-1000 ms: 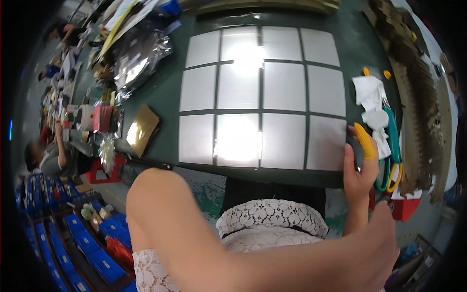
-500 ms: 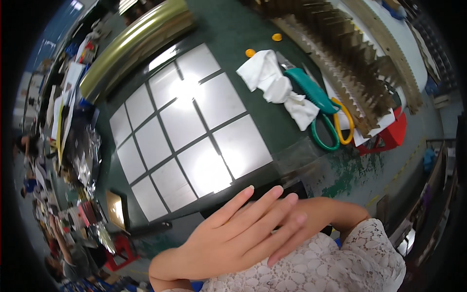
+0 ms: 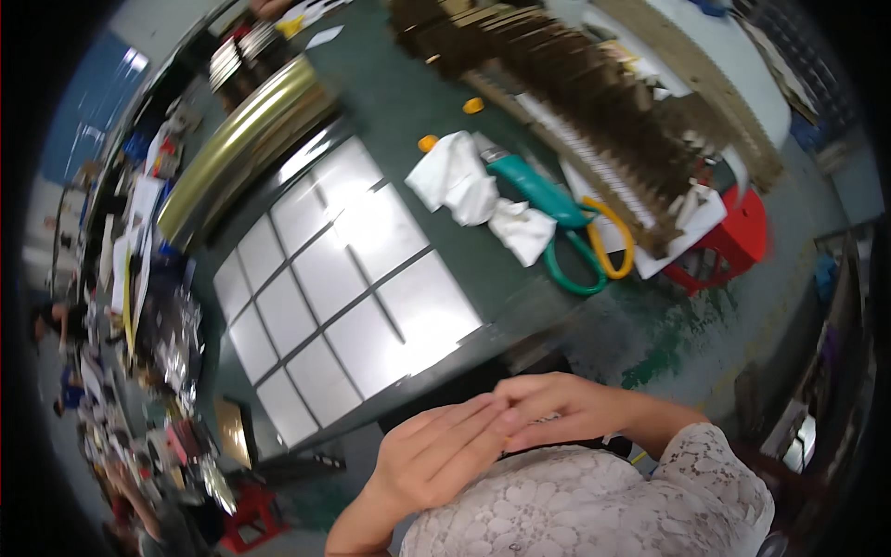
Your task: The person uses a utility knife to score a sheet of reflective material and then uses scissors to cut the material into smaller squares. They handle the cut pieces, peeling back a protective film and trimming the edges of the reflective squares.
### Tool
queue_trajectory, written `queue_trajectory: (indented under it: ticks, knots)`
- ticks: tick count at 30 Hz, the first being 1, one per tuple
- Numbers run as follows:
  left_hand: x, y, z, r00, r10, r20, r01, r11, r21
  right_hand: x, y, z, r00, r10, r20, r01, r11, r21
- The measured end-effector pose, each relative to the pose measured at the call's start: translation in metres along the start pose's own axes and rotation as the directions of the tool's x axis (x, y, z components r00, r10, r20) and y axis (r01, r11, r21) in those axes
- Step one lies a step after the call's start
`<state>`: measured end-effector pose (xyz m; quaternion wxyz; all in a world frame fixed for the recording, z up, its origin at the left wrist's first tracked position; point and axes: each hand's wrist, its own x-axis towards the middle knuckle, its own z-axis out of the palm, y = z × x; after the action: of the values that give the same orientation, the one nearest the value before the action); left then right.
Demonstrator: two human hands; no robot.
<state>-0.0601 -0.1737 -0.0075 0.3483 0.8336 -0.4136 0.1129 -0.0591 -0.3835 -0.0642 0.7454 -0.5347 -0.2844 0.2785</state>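
My left hand (image 3: pixel 441 455) is in front of my body, palm down, its fingers stretched out side by side toward the right. My right hand (image 3: pixel 561 406) meets it from the other side, fingers loosely bent, its fingertips touching and partly overlapping the left fingertips. No object shows in either hand. Just beyond them, several flat silvery square plates (image 3: pixel 317 283) lie in rows on a dark green table (image 3: pixel 520 320), with glare on their surfaces. Right of the plates are crumpled white cloths (image 3: pixel 455 176) and green-handled scissors (image 3: pixel 543 195), with a yellow handle loop (image 3: pixel 615 243) beside them.
A shiny gold roll (image 3: pixel 243 139) lies behind the plates. Brown toothed strips (image 3: pixel 548 65) are stacked at the back right, above a red stool (image 3: pixel 733 241). Small orange caps (image 3: pixel 473 106) sit near the cloth. Another red stool (image 3: pixel 251 520) and a person's arm (image 3: pixel 139 501) are at lower left.
My hands were crossed, left over right with fingers spread; now they meet at the fingertips, and the left fingers have come together. The view has shifted, moving the table items.
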Motion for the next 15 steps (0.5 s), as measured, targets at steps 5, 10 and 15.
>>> queue_trajectory:
  ticks: [5,10,15]
  knots:
    - [-0.004,-0.003,0.01,0.997,-0.07,-0.018,0.071,0.997,0.028,0.003,0.0,0.007,0.956,-0.055,-0.288,0.057,0.998,-0.001]
    - [0.004,0.001,0.026,0.984,-0.174,-0.024,0.172,0.983,-0.058,-0.005,-0.008,0.008,0.908,-0.043,-0.417,-0.04,0.981,-0.188]
    - [-0.01,0.0,0.039,0.961,-0.278,0.002,0.275,0.95,-0.145,-0.009,-0.001,0.013,0.877,-0.097,-0.47,-0.063,0.948,-0.313]
